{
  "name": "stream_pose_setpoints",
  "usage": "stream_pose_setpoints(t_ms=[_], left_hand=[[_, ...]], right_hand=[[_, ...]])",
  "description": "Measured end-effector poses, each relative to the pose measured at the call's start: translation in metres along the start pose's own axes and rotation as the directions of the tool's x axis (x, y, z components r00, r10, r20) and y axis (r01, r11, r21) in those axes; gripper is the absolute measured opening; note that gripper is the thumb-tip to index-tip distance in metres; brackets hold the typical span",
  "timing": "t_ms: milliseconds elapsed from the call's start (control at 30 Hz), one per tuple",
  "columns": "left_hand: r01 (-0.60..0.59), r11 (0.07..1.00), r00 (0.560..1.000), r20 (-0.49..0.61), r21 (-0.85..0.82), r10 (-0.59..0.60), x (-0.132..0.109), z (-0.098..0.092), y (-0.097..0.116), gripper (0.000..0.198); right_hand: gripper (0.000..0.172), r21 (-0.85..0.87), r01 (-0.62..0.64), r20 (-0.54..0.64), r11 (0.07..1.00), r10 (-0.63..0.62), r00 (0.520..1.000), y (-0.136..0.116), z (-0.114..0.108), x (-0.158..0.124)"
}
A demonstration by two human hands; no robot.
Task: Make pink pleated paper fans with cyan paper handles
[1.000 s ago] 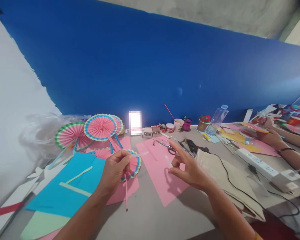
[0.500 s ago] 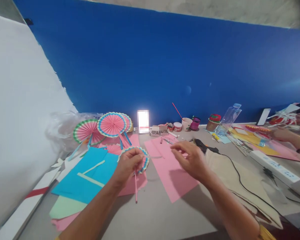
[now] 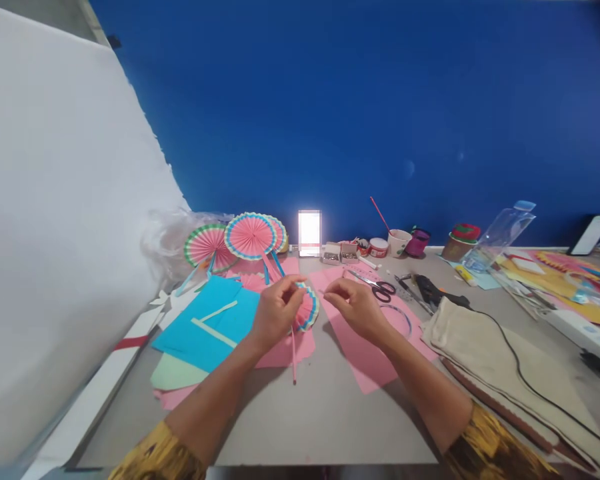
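My left hand (image 3: 276, 312) is closed around a small pleated pink paper fan (image 3: 307, 310) with a blue and yellow rim; its pink stick handle (image 3: 293, 357) hangs down over the table. Just right of the fan, my right hand (image 3: 356, 305) has its fingertips pinched together near the fan's edge; what they hold is too small to make out. Both hands hover over pink paper sheets (image 3: 365, 347) on the grey table (image 3: 310, 420).
Finished round fans (image 3: 250, 237) lean at the back by a plastic bag. Blue paper (image 3: 210, 323) with strips lies left. Scissors (image 3: 380, 287), a glue gun (image 3: 433, 291) with its cord, small cups, a bottle (image 3: 497, 237), a cloth bag (image 3: 490, 353) and a power strip are right.
My right hand came in from the right, its fingers closing from spread to a pinch beside the fan. The view swung, so the other person's hands at the right edge left the picture.
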State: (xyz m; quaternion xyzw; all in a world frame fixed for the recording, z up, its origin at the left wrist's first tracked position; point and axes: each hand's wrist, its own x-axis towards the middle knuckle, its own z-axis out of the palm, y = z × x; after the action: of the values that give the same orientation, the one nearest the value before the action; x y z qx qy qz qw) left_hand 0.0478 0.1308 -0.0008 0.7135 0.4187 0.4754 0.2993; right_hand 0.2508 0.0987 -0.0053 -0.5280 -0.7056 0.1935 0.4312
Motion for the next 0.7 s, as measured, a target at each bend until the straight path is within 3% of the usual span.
stream_pose_setpoints(t_ms=[67,133,267,367,500,700], left_hand=[[0.056,0.992,0.998,-0.005,0.11,-0.056,0.01,-0.012,-0.012,0.034],[0.044,0.969,0.996,0.07,0.242,-0.062,0.019,-0.024,-0.023,0.028],[-0.071,0.944,0.964,0.264,0.321,-0.018,0.022,-0.036,-0.035,0.017],[-0.156,0.925,0.936,0.35,0.346,0.027,0.015,-0.033,-0.04,0.02],[-0.196,0.897,0.935,0.352,0.396,0.049,0.007,-0.023,-0.047,0.021],[-0.158,0.847,0.963,0.27,0.507,0.017,0.001,-0.012,-0.052,0.032]], right_hand=[[0.015,0.018,-0.072,0.034,0.997,0.071,0.997,0.003,0.006,-0.005],[0.013,0.025,-0.115,0.096,0.993,0.112,0.989,0.003,0.013,-0.011],[0.012,-0.094,-0.118,0.17,0.989,0.133,0.976,-0.004,0.029,-0.02],[0.008,-0.196,-0.149,0.138,0.969,0.178,0.974,-0.011,0.04,-0.021],[0.012,-0.336,-0.143,0.062,0.931,0.174,0.983,-0.02,0.056,-0.02],[0.007,-0.533,0.002,0.119,0.846,0.073,0.99,-0.016,0.074,-0.025]])
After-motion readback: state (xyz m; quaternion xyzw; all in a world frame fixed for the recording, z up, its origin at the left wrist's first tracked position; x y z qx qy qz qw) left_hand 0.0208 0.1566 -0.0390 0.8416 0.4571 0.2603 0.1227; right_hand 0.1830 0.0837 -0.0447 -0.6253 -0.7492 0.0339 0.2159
